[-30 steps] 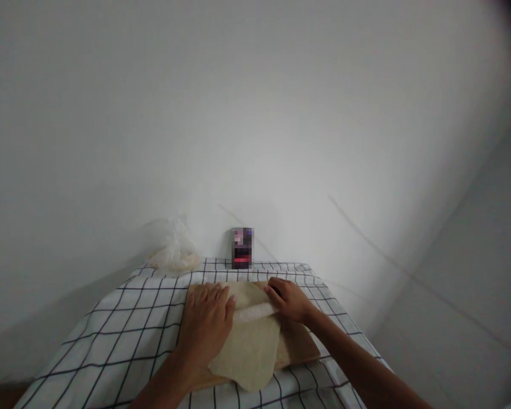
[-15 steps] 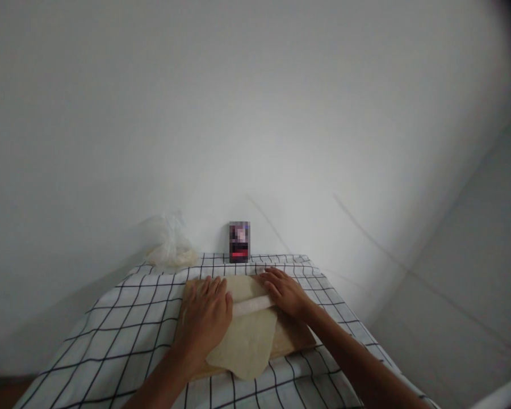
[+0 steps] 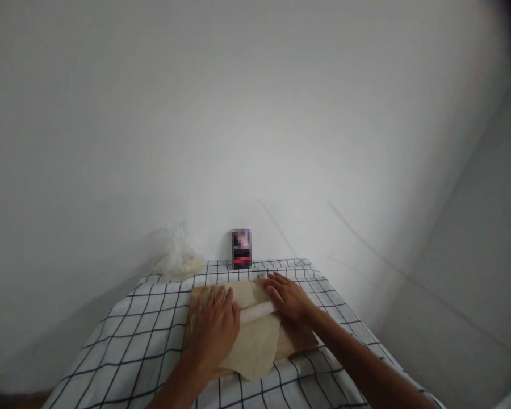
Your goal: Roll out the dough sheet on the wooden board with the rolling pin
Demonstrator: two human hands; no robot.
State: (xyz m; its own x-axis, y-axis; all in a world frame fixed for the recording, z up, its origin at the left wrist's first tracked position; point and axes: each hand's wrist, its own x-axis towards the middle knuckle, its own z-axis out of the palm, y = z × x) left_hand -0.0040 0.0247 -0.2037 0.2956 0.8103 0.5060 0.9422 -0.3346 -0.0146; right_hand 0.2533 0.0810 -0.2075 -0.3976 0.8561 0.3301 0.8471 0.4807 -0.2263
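A white rolling pin (image 3: 258, 311) lies crosswise over a wide, thin sheet of pale dough (image 3: 253, 349). My left hand (image 3: 218, 326) rests palm down over the pin's left end, fingers stretched forward and slightly spread. Over the right end lies my right hand (image 3: 290, 298), its fingers also extended and not wrapped round the pin. Both palms hide the ends of the pin. Beneath the dough is a wooden board (image 3: 296, 341); the sheet's rounded near edge hangs past the board's front edge.
A black-and-white checked cloth (image 3: 149, 324) covers the table. At the back left sits a knotted clear plastic bag (image 3: 179, 255) with something pale inside. A small upright item with a blurred picture (image 3: 241, 249) stands against the white wall (image 3: 255, 113).
My view has shifted slightly, so the table appears a little lower and further right. Both hands and the rolling pin keep nearly the same place on the dough.
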